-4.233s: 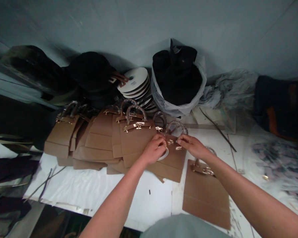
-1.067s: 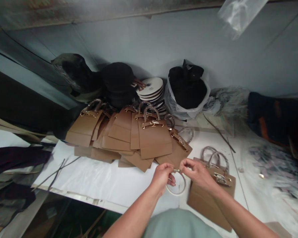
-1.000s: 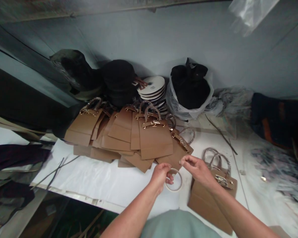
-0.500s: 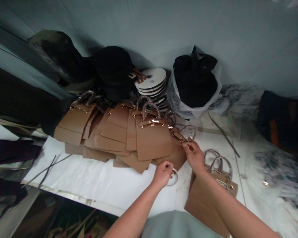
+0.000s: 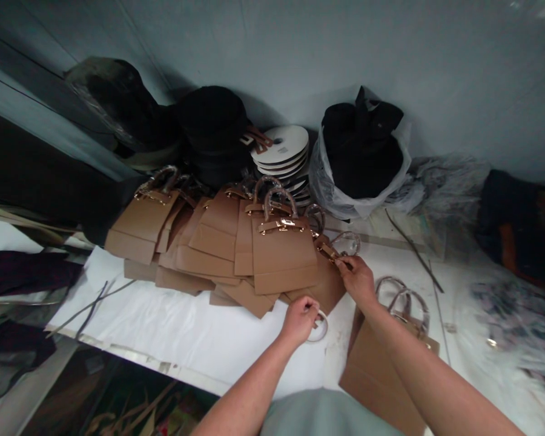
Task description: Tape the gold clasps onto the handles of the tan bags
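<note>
My left hand [image 5: 300,318] is closed around a thin pale tape ring [image 5: 321,329], held low above the white table [image 5: 172,333]. My right hand [image 5: 356,277] pinches the gold clasp of a brown bag front [image 5: 327,284] at the right end of a fanned pile of brown bag fronts [image 5: 218,242]. Each of those pieces carries a gold clasp and a plastic-wrapped curved handle. To my right, partly under my forearm, lies another stack of brown bag fronts [image 5: 375,378] with handles.
Against the back wall stand a pile of white discs [image 5: 281,151], a clear plastic bag of black pieces [image 5: 361,157] and dark heaps [image 5: 209,130]. Crumpled plastic [image 5: 440,181] lies at the right. Thin dark strips [image 5: 91,303] rest near the table's left edge.
My hands were together at the tape ring. Since then my right hand has reached forward to the clasp of the rightmost bag front in the pile, while my left hand keeps the ring.
</note>
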